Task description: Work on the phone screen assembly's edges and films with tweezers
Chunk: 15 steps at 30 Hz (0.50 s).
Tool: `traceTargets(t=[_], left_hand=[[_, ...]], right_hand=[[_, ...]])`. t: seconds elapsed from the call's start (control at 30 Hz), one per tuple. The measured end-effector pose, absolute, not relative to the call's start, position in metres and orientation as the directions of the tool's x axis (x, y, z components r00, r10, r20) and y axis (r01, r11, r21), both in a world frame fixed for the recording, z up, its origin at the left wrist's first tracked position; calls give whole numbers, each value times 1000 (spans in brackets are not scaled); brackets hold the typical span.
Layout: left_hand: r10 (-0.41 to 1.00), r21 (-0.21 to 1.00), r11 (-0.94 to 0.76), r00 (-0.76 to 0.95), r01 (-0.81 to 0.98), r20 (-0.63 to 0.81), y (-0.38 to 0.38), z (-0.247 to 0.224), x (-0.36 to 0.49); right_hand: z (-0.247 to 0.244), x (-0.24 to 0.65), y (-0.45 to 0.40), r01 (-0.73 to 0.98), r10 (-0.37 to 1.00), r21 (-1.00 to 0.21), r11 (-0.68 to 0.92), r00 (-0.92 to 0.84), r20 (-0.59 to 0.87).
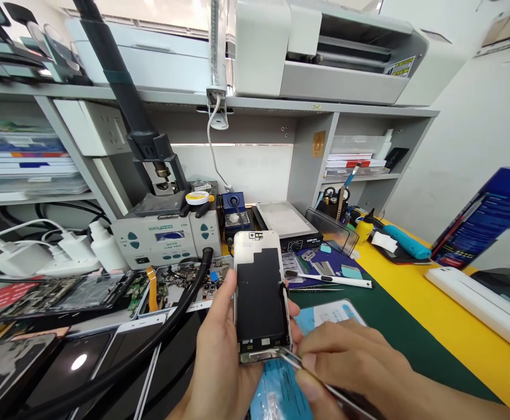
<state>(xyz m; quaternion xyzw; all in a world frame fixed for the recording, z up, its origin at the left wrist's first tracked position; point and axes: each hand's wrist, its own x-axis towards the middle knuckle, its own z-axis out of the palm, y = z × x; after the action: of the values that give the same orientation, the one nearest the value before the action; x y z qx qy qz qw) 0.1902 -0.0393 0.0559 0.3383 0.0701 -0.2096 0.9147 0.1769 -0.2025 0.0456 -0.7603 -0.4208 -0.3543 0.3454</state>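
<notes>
In the middle of the head view, my left hand (222, 344) is wrapped round a phone screen assembly (260, 291), held upright with its back towards me. Its back is white at the top, with a large black sheet below and a metal strip along the bottom edge. My right hand (346, 364) pinches a pair of tweezers (296, 360) with a curved metal end. The tweezers' tip is at the bottom edge of the screen assembly, by the metal strip; whether it grips anything there is too small to tell. Beneath both hands lies a blue plastic packet (279, 394).
A hot air station (167, 236) stands at the back left, its black hose (167, 338) running across several phones (80, 361). A white-handled brush (334, 280) lies right of the screen assembly. A shelf (255, 100) with a printer (346, 52) spans the back.
</notes>
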Motion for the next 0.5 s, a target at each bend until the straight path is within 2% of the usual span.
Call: traceTargets(t=[0.17, 0.5], left_hand=[[-346, 593, 666, 891, 453, -293, -38, 54, 191], [-378, 603, 648, 883, 466, -278, -37, 50, 193]], right_hand=[[58, 173, -205, 910, 591, -194, -366, 388, 707], [65, 178, -207, 925, 695, -166, -343, 369, 617]])
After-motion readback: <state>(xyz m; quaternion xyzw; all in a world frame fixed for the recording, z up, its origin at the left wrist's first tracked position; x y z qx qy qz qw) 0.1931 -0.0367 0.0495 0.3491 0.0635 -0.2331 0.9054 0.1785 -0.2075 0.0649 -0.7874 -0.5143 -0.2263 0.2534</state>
